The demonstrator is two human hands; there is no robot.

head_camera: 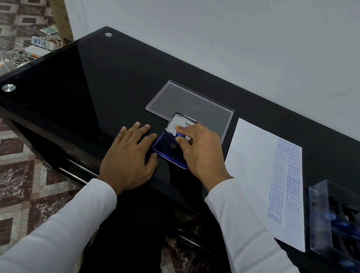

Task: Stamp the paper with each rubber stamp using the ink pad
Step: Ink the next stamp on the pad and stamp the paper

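Right hand [202,153] presses stamp [180,136] onto ink pad [165,149].

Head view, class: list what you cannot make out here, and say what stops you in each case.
- Rubber stamp: only a blue bit shows; the right hand gripping it hides its face and wording.
- Ink pad: partly hidden by that hand.
- Ink pad lid: label half hidden by the fingers.
- Clear box: cut off by the right edge; contents blurred.
- Paper: fainter prints are unreadable.
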